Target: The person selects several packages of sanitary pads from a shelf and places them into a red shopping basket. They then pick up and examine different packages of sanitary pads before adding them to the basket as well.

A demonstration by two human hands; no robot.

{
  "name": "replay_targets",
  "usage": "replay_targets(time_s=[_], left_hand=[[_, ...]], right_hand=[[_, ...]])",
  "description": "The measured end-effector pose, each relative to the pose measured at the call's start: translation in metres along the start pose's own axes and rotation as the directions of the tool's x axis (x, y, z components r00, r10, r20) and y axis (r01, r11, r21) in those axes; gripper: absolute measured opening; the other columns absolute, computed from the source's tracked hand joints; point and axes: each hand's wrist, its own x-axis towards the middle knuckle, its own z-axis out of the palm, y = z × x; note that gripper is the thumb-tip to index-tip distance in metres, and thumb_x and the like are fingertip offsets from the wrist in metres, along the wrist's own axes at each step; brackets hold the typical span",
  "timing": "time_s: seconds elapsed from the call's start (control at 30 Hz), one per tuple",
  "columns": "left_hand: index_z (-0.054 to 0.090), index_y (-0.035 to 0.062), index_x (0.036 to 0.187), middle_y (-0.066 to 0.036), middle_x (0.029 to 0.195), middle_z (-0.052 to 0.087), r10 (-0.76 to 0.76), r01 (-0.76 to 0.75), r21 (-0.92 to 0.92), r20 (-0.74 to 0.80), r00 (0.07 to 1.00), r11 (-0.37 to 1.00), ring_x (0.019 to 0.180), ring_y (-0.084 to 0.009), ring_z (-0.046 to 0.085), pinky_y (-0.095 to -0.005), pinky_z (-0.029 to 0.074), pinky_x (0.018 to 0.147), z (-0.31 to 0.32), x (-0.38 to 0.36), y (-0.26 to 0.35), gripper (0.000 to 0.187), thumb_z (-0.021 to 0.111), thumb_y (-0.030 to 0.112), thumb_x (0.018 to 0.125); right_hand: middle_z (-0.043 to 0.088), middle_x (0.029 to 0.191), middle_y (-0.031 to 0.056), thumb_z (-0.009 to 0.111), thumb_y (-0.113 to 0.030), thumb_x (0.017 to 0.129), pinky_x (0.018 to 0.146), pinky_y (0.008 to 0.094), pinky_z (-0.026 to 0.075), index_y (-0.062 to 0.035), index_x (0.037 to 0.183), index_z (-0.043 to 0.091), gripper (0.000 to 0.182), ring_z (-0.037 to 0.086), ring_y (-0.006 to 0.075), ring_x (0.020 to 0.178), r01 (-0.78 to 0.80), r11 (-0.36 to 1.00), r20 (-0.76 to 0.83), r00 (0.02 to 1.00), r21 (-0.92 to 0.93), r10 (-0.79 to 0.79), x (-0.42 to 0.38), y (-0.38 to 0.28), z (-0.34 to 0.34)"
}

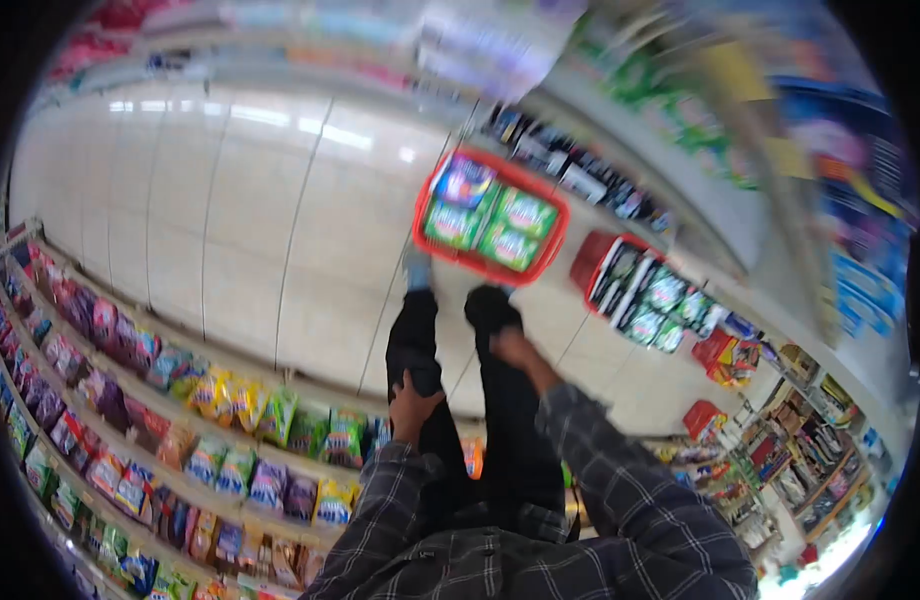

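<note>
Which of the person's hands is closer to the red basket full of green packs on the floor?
The right hand. It rests on the right knee, just below the red basket in the head view. The left hand sits lower on the left thigh, farther from it.

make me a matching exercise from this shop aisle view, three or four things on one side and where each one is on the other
Things:
1. red basket of green packs
2. left hand
3. right hand
4. snack bags on shelves

Places:
A. resting on the right dark trouser leg
B. lower left of the view, along the aisle side
C. on the tiled floor ahead of the feet
D. resting on the left dark trouser leg

Pairs: 1-C, 2-D, 3-A, 4-B
</note>
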Motion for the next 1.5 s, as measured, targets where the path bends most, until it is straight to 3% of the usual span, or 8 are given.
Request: replay_targets(time_s=[0.13,0.37,0.43,0.67,0.73,0.8,1.13,1.5], left_hand=[[0.016,0.0168,0.158,-0.036,0.151,0.029,0.237,-0.222,-0.206,0.048,0.970,0.953,0.137,-0.0509,0.037,-0.0527,0.039,0.109,-0.018,0.034,-0.008,0.110,0.069,0.066,0.076],[0.038,0.0210,0.152,-0.011,0.152,0.043,0.315,-0.234,-0.220,0.500,0.806,0.947,0.133,-0.0327,0.046,-0.0495,0.041,0.103,-0.152,0.018,0.007,0.059,0.045,0.048,0.100],[0.042,0.0149,0.149,-0.012,0.150,0.046,0.433,-0.376,-0.215,0.442,0.785,0.901,0.132,-0.0304,0.049,-0.0496,0.041,0.104,-0.186,0.004,0.003,0.056,0.044,0.043,0.101],[0.039,-0.0039,0.145,-0.019,0.147,0.046,0.597,-0.600,0.086,0.064,0.800,0.795,0.131,-0.0287,0.053,-0.0429,0.054,0.097,-0.242,-0.023,-0.023,0.051,0.054,0.010,0.098],[0.041,0.0044,0.146,-0.017,0.140,0.053,0.836,-0.840,0.050,-0.144,0.529,0.540,0.119,-0.0340,0.060,-0.0460,0.058,0.081,-0.226,0.004,-0.064,0.053,0.050,0.029,0.100],[0.039,0.0078,0.148,-0.019,0.139,0.054,0.292,-0.319,-0.663,-0.155,0.944,0.678,0.116,-0.0354,0.061,-0.0478,0.057,0.078,-0.200,-0.047,-0.032,0.055,0.047,0.034,0.100],[0.046,0.0114,0.143,-0.014,0.130,0.059,0.296,-0.264,-0.780,-0.106,0.949,0.567,0.107,-0.0301,0.063,-0.0497,0.051,0.079,-0.001,-0.031,-0.014,0.053,0.047,0.041,0.098],[0.055,0.0056,0.130,-0.013,0.111,0.065,0.193,-0.200,-0.813,-0.110,0.975,0.547,0.093,-0.0278,0.065,-0.0443,0.052,0.074,0.004,-0.089,-0.003,0.048,0.052,0.039,0.096]], right_hand=[[0.028,0.159,0.0202,0.048,-0.062,0.094,0.119,0.0537,0.021,-0.0131,0.150,0.041,0.075,0.019,0.0387,0.149,-0.245,0.967,0.014,0.969,0.072,0.245,-0.178,-0.063,-0.040],[0.066,0.122,0.0147,0.057,-0.033,0.097,0.097,0.0386,0.046,-0.0030,0.117,0.065,0.037,0.062,0.0295,0.114,0.069,0.922,-0.387,0.918,0.380,0.091,-0.203,-0.024,-0.259],[0.070,0.106,0.0170,0.056,-0.027,0.097,0.088,0.0416,0.051,-0.0029,0.115,0.065,0.031,0.067,0.0319,0.099,0.211,0.956,-0.886,0.455,0.206,0.091,-0.273,-0.090,-0.384],[0.072,0.094,0.0107,0.066,-0.020,0.095,0.081,0.0297,0.051,0.0015,0.107,0.069,0.024,0.066,0.0145,0.089,0.496,0.839,-0.912,-0.411,-0.224,0.000,-0.487,-0.207,-0.626],[0.072,0.090,0.0086,0.066,-0.019,0.095,0.077,0.0296,0.051,0.0026,0.102,0.070,0.023,0.066,0.0129,0.087,0.505,0.820,-0.878,-0.479,-0.269,0.006,-0.520,-0.210,-0.652],[0.070,0.085,0.0081,0.067,-0.020,0.095,0.074,0.0280,0.049,0.0024,0.098,0.070,0.023,0.064,0.0106,0.083,0.714,0.614,-0.898,-0.439,-0.338,0.016,-0.525,-0.203,-0.669],[0.059,0.131,0.0100,0.069,-0.028,0.085,0.110,0.0511,0.028,-0.0118,0.125,0.061,0.043,0.046,0.0268,0.129,-0.213,0.934,-0.958,0.061,-0.287,-0.280,-0.305,-0.097,-0.605],[0.063,0.106,-0.0044,0.071,-0.015,0.078,0.100,0.0502,0.030,-0.0154,0.092,0.069,0.014,0.053,0.0186,0.111,-0.094,0.902,-0.899,-0.084,-0.422,-0.430,-0.312,-0.075,-0.625]])
